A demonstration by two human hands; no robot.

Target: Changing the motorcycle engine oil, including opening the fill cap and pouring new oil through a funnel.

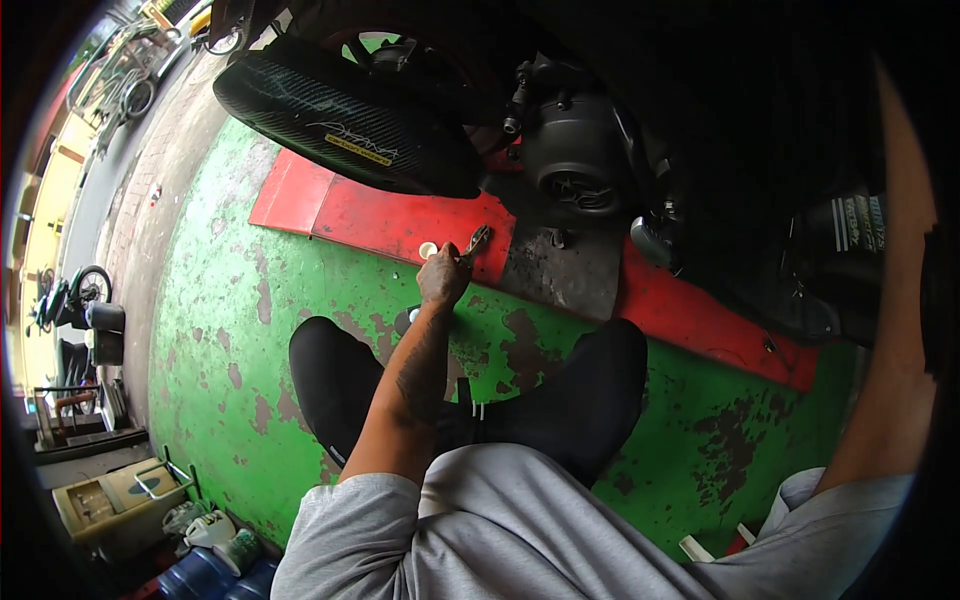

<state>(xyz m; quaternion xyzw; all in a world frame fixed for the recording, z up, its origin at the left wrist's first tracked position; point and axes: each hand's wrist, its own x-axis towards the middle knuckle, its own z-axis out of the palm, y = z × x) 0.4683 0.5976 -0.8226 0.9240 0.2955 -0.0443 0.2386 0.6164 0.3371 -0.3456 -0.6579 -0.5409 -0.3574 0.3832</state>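
Metal pliers [479, 240] fill a curled left hand [443, 276]; I cannot tell the right's grip.

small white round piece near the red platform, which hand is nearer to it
Left. The left hand, gripping a metal tool, is just beside the white piece; contact is unclear. The right hand is out of view, its forearm far right.
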